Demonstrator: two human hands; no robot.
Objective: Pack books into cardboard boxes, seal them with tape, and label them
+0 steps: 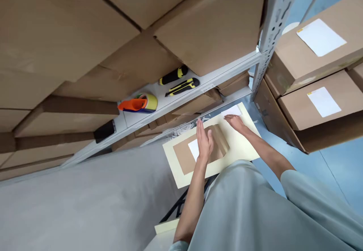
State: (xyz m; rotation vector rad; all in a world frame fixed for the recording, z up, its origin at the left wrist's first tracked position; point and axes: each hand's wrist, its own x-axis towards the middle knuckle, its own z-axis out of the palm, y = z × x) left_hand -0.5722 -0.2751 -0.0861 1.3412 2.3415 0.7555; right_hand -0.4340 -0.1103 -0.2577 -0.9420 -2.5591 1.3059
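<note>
A flat brown cardboard box (187, 154) with a white label lies on a pale cream board (244, 147) low in front of me. My left hand (204, 141) stands on edge with fingers straight, pressing against a raised brown flap (222, 139) of the box. My right hand (236, 123) lies flat, fingers stretched out, on the cream board beside a white paper sheet (231, 110). Neither hand grips anything.
A grey metal shelf (170, 103) holds an orange tape dispenser (137, 104) with yellow tape, two yellow-black utility knives (178, 81) and a black object (104, 130). Large cardboard boxes fill the shelves above. Labelled boxes (314, 73) are stacked at right on the blue floor.
</note>
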